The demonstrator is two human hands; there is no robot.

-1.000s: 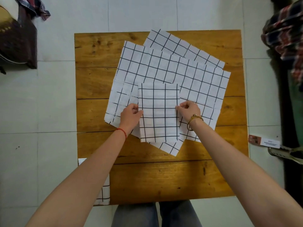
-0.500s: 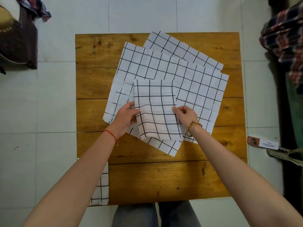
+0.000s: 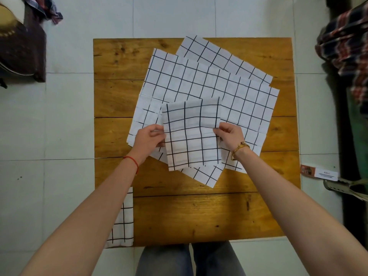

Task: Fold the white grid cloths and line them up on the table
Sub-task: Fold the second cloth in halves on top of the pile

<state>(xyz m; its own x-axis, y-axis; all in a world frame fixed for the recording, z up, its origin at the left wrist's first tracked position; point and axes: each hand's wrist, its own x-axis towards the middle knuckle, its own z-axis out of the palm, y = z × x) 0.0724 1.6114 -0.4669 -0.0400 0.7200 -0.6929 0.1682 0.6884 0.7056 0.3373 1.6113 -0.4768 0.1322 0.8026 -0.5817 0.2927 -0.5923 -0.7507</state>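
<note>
A folded white grid cloth [image 3: 192, 134] is held a little above the pile in the middle of the wooden table [image 3: 199, 216]. My left hand [image 3: 148, 137] pinches its left edge and my right hand [image 3: 230, 134] pinches its right edge. Under it lies a large unfolded grid cloth [image 3: 199, 82], spread at a slant, with another unfolded cloth [image 3: 223, 56] beneath that at the far side. A third folded grid cloth [image 3: 123, 222] lies at the table's near left corner, partly hidden by my left forearm.
The table stands on a pale tiled floor. A dark bag [image 3: 22, 48] sits at the far left, plaid clothing [image 3: 346, 46] hangs at the right, and a shoe [image 3: 346, 188] and a small box [image 3: 318, 173] lie on the floor to the right. My knees [image 3: 189, 259] are under the near edge.
Both hands have lifted the folded cloth off the pile; its upper half now bends up and its edges curl slightly. The cloths underneath have stayed in place.
</note>
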